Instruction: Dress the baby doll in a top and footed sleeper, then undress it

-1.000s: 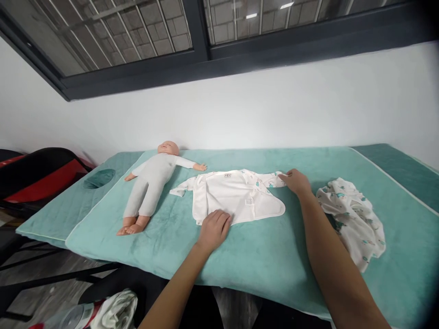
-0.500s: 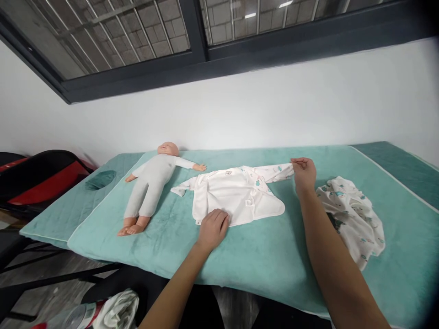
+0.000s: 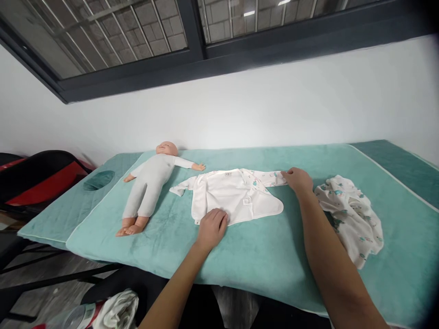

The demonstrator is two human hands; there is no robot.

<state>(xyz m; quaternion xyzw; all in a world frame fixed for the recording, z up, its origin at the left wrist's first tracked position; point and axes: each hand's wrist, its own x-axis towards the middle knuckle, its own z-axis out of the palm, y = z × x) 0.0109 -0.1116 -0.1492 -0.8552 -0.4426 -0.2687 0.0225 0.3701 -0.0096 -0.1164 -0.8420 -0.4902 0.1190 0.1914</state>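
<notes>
A white baby top [image 3: 236, 196] with small teal prints lies spread flat on the teal padded table [image 3: 260, 256]. My left hand [image 3: 211, 227] rests on its near hem, fingers curled down on the cloth. My right hand [image 3: 297, 180] lies on the end of its right sleeve, pressing it to the mat with the fingers closed on the cuff. A baby doll [image 3: 151, 183] in a grey suit lies on its back to the left of the top, arms out.
A crumpled printed white garment [image 3: 353, 217] lies to the right of my right arm. A black and red chair [image 3: 37, 176] stands at the left. A bottle and cloth [image 3: 103, 313] sit low at the bottom left. The wall and window run behind.
My right hand lifted the sleeve end and pulled it out to the right, and now has brought it back down onto the mat. My left hand stayed on the hem.
</notes>
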